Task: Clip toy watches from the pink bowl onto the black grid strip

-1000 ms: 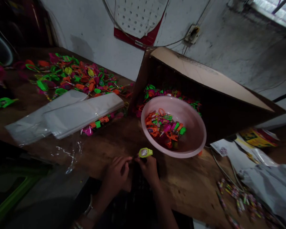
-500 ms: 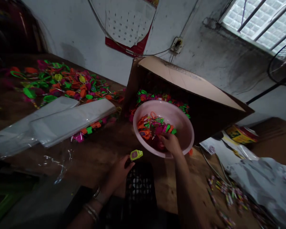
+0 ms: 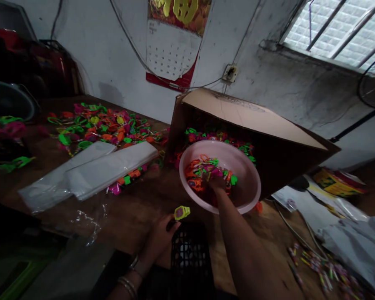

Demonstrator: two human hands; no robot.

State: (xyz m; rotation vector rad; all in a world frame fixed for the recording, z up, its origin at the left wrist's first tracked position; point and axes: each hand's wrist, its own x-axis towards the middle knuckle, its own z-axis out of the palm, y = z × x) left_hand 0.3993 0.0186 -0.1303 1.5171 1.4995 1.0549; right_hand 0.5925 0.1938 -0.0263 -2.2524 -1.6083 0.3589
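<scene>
My left hand (image 3: 161, 233) is closed on a yellow toy watch (image 3: 181, 213), pinching it at one end so that its face points up. Just below the watch stands a black plastic basket (image 3: 192, 256) with a lattice pattern. My right hand (image 3: 217, 183) reaches down into a pink basin (image 3: 255, 177), among orange, green and magenta toy watches (image 3: 195, 183). Its fingers are dark and partly hidden by the pile, so I cannot make out what they hold.
Behind the basin a cardboard box (image 3: 225, 102) lies open on its side with more toys inside. Clear plastic bags (image 3: 112, 168) and a heap of toys (image 3: 112, 125) are on the left. Candy-like sticks (image 3: 325, 266) and a grey plastic sheet (image 3: 359, 250) lie right.
My right hand has shifted left and deeper into the toys in the basin. The left hand keeps its hold on the yellow toy watch. The camera view has tilted up and left.
</scene>
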